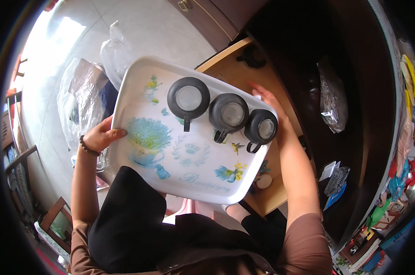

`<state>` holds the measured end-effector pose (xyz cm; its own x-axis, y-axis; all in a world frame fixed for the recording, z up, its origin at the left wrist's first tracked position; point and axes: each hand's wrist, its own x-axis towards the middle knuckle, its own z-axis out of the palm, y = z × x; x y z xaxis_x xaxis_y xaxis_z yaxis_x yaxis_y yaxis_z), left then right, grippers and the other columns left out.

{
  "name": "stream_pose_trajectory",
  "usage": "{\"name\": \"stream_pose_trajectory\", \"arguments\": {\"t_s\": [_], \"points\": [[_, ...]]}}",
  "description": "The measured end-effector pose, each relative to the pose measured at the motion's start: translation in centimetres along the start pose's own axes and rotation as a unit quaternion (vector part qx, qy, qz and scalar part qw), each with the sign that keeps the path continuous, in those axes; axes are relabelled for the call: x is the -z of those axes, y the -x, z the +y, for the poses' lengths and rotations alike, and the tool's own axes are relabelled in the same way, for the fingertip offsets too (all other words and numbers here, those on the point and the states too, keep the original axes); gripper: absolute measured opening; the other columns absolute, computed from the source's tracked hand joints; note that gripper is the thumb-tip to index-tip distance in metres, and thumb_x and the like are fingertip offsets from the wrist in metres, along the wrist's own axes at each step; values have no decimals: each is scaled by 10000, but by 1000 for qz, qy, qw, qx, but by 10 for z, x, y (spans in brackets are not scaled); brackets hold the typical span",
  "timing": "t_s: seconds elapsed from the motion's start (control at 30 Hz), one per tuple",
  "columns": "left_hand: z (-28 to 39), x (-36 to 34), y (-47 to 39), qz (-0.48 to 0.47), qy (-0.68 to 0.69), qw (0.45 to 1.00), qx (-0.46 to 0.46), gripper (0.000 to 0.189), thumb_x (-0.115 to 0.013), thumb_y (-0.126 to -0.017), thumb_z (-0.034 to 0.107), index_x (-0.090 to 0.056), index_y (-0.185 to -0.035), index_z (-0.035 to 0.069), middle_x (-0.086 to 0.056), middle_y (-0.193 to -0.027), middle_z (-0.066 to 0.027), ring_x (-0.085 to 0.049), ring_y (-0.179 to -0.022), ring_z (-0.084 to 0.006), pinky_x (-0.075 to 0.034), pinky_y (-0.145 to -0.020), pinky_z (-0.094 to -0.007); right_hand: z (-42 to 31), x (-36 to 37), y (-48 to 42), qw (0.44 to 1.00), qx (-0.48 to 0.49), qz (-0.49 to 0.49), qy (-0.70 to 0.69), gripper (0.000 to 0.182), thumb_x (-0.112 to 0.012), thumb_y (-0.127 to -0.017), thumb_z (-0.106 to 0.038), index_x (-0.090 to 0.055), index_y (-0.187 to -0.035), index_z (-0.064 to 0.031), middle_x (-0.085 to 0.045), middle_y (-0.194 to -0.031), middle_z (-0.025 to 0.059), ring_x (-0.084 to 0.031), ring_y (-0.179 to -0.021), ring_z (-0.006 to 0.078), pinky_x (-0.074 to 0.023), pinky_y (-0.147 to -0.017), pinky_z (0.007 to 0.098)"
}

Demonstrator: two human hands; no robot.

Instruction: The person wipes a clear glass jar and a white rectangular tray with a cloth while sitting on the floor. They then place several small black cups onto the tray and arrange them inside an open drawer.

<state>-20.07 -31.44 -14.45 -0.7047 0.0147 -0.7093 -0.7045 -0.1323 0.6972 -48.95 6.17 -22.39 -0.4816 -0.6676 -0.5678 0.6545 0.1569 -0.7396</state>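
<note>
A white serving tray (190, 137) printed with blue and yellow flowers is tilted in front of me, above my lap. My left hand (102, 135), a beaded bracelet at its wrist, grips the tray's left edge with the thumb on top. At the far right corner, my right hand (270, 102) holds the rim from outside, its fingers partly hidden behind it. Along the tray's far right side stand three dark cups in a row: a large cup (189, 98), a middle cup (229, 112) and a smaller cup (262, 127). They appear upside down, pale bases upward, handles towards me.
Beyond the tray's right side an open wooden drawer (274, 196) holds a dark object (252, 58) and small items. The dark cabinet top (331, 151) carries a plastic-wrapped package (332, 96). Clear plastic bags (82, 99) lie on the floor at left. Below the tray is a pink stool (189, 207).
</note>
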Motion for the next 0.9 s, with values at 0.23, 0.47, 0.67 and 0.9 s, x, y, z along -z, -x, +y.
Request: {"name": "stream_pose_trajectory", "arguments": {"t_s": [0.23, 0.47, 0.67, 0.9], "points": [[6, 3, 4, -9, -31, 999, -12, 472, -612, -820, 163, -449, -1234, 3, -563, -1098, -52, -495, -1011, -147, -402, -895, -295, 18, -9, -55, 995, 44, -1, -94, 607, -472, -878, -92, -205, -1411, -205, -559, -872, 42, -533, -749, 105, -445, -681, 241], [3, 1, 4, 5, -14, 999, -33, 437, -609, -829, 189, -480, -1201, -1, -574, -1070, -51, -503, -985, -144, -415, -868, -291, 8, -31, -62, 969, 60, 107, -217, 298, -590, -855, -279, -549, -1076, -85, -586, -826, 39, -552, -688, 131, -456, -612, 252], [5, 1, 6, 13, -34, 999, -25, 415, -598, -827, 148, -481, -1197, 2, -573, -1067, -48, -505, -982, -135, -421, -860, -290, 51, 19, -19, 972, 88, 195, -92, 191, -569, -866, -220, -570, -998, -83, -608, -870, 36, -568, -718, 136, -476, -649, 259], [1, -4, 1, -56, 125, 989, -57, 544, -598, -832, 125, -369, -1315, 23, -516, -1192, -74, -471, -1086, -159, -375, -947, -316, 54, -62, 152, 888, 44, 457, -38, 156, -519, -892, -172, -555, -944, -30, -610, -866, 67, -563, -745, 133, -472, -654, 273]]}}
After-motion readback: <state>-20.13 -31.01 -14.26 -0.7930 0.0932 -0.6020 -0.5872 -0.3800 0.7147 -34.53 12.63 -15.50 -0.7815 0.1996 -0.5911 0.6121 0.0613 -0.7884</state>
